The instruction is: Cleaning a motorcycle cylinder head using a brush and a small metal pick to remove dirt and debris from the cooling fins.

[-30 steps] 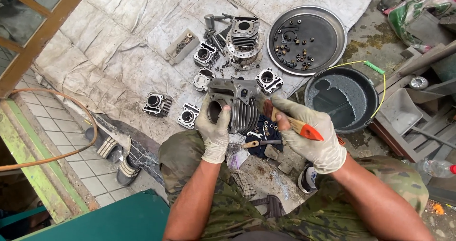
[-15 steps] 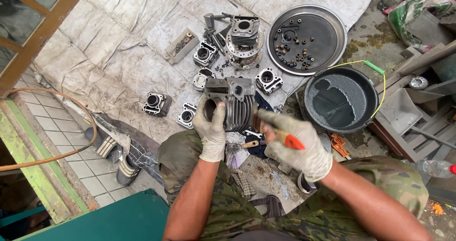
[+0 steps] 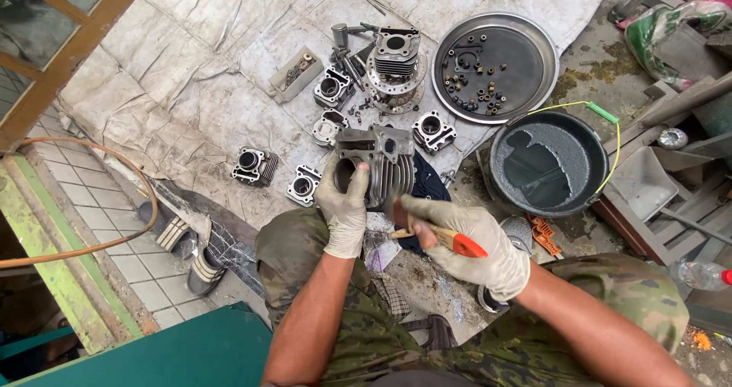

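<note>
Four small grey metal engine blocks (image 3: 255, 166) lie around; left hand (image 3: 345, 208) clutches the big finned grey cylinder (image 3: 381, 166), right hand (image 3: 473, 242) squeezes an orange-handled brush (image 3: 446, 237)

Engine parts lying spread over a cloth on the ground

A creased grey tarp (image 3: 183, 74) is covering the concrete floor (image 3: 587, 74), carrying several small engine cylinders (image 3: 255, 166), a finned cylinder stacked on a round part (image 3: 395, 59), a small tray of bolts (image 3: 296, 70) and a round metal tray (image 3: 534, 32) holding nuts. A black bucket (image 3: 587, 139) of dark liquid is sitting just beside the tarp's edge, and striped sandals (image 3: 179, 242) are lying on the tiles.
</note>
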